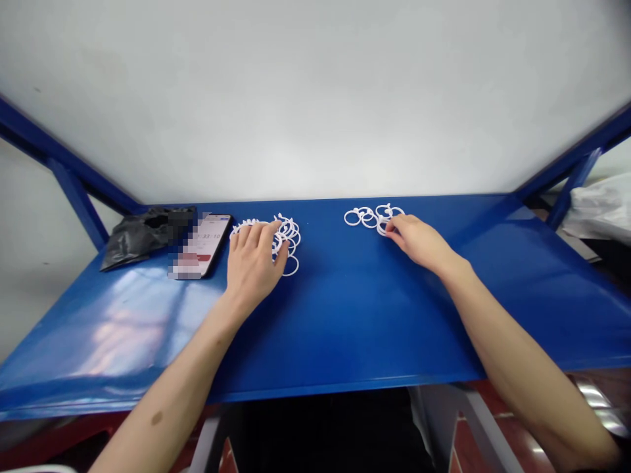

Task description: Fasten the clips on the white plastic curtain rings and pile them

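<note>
A pile of white plastic rings (290,265), each with a small tab like a curtain ring, lies left of the middle on the blue table. My left hand (252,261) rests palm down over this pile, fingers extended and thumb apart, covering part of it. Farther right is a smaller group of the same white rings (352,217), some overlapping. At its near right edge, my right hand (419,240) pinches one white ring (382,227) between thumb and fingers. That ring is still at table level, and the fingertips partly hide it.
The blue table (335,328) backs onto a pale wall panel (315,98). To the left lie a phone (204,243) with a lit, partly blurred screen and a crumpled black plastic bag (133,240). Blue frame bars (73,197) stand at both sides. White plastic bagging (604,207) sits beyond the right edge.
</note>
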`<act>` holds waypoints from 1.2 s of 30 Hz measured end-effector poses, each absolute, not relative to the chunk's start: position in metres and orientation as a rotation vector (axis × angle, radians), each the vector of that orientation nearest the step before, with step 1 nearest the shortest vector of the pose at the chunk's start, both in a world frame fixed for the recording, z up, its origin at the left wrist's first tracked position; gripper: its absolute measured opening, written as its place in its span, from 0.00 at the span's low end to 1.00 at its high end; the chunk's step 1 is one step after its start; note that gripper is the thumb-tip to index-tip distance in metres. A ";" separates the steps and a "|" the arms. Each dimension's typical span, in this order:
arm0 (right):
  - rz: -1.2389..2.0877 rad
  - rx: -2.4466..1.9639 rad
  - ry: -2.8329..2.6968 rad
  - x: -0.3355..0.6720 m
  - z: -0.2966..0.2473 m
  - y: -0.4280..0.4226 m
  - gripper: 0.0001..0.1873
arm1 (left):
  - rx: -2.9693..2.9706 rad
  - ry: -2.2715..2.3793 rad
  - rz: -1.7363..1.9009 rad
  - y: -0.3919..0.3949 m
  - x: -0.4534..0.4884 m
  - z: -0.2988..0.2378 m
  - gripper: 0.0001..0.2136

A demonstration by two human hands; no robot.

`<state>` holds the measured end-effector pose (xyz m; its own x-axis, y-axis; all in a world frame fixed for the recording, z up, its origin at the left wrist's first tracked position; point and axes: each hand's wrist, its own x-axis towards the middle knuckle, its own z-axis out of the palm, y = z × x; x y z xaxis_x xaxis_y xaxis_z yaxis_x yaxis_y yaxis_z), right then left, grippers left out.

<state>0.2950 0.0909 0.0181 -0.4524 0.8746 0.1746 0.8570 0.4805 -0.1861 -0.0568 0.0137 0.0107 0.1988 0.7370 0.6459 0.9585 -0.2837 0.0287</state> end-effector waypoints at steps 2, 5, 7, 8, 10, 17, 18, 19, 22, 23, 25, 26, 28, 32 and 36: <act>0.153 -1.450 -2.496 0.295 0.013 0.094 0.07 | -2.128 -1.547 -0.781 0.013 -0.055 0.010 0.14; 0.163 -1.460 -2.484 0.295 0.008 0.096 0.07 | -2.179 -1.489 -0.779 0.012 -0.053 0.009 0.13; 0.125 -1.503 -2.489 0.294 0.008 0.095 0.09 | -2.207 -1.466 -0.775 0.012 -0.052 0.008 0.13; 0.094 -1.527 -2.492 0.293 0.008 0.094 0.10 | -2.217 -1.460 -0.773 0.012 -0.052 0.007 0.13; 0.026 -1.559 -2.486 0.291 0.009 0.091 0.11 | -2.234 -1.451 -0.779 0.013 -0.052 0.007 0.12; -0.043 -1.253 -2.473 0.262 0.021 0.068 0.09 | -2.404 -1.254 -0.903 0.004 -0.038 0.011 0.09; -0.023 -1.155 -2.491 0.254 0.023 0.063 0.09 | -2.442 -1.199 -0.925 0.001 -0.034 0.011 0.10; -0.004 -1.068 -2.516 0.246 0.023 0.056 0.09 | -2.481 -1.145 -0.939 -0.001 -0.029 0.010 0.10; -0.030 -0.843 -2.619 0.221 0.023 0.037 0.11 | -2.614 -1.041 -0.902 -0.008 -0.019 0.006 0.10; -0.054 -0.789 -2.645 0.214 0.021 0.031 0.12 | -2.657 -1.039 -0.860 -0.010 -0.017 0.004 0.10; -0.102 -0.727 -2.668 0.205 0.017 0.021 0.13 | -2.735 -1.064 -0.754 -0.011 -0.015 0.002 0.11; -0.121 -0.709 -2.669 0.203 0.015 0.017 0.14 | -2.766 -1.075 -0.703 -0.011 -0.015 0.002 0.13; -0.153 -0.688 -2.664 0.199 0.011 0.012 0.14 | -2.799 -1.056 -0.628 -0.011 -0.016 0.002 0.15; -0.312 -0.719 -2.640 0.193 0.007 0.008 0.18 | -2.687 -0.961 -0.588 -0.011 -0.013 0.006 0.17; -0.486 -0.828 -2.571 0.186 0.009 0.003 0.21 | -2.518 -0.969 -0.611 -0.012 -0.003 0.009 0.17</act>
<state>0.1855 0.0031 0.0093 -0.7471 0.4746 0.4654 0.6118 0.7647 0.2023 -0.0027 -0.0119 0.0089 0.6690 0.5344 0.5167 0.6964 -0.6936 -0.1843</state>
